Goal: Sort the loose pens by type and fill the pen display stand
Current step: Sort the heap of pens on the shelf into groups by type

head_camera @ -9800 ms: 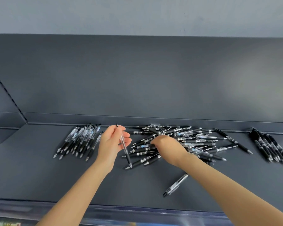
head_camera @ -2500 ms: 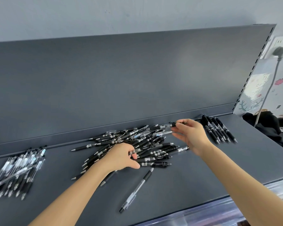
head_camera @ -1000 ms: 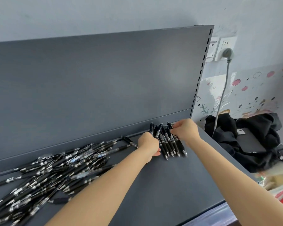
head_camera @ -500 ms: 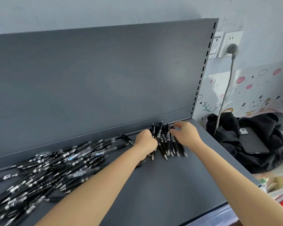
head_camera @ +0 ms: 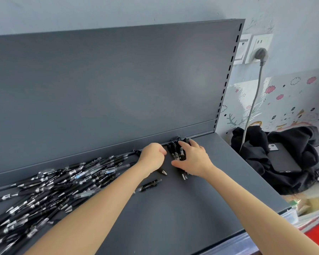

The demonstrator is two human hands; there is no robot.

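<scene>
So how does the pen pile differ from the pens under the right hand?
The pen pile is large and tangled; the black pen group is small and lined up. The pile mixes clear and black barrels; the group looks all black. The right hand rests on the group, not the pile. Both lie on the shelf.

Both bare arms reach forward and angle in toward each other, so the hands sit nearly side by side, close but not touching. Left hand [head_camera: 152,156] is balled up, knuckles on top and fingers curled under, and I can't really tell if it's gripping anything. Right hand [head_camera: 193,159] lies palm down, fingers fairly straight and spread, thumb poking out left.
</scene>
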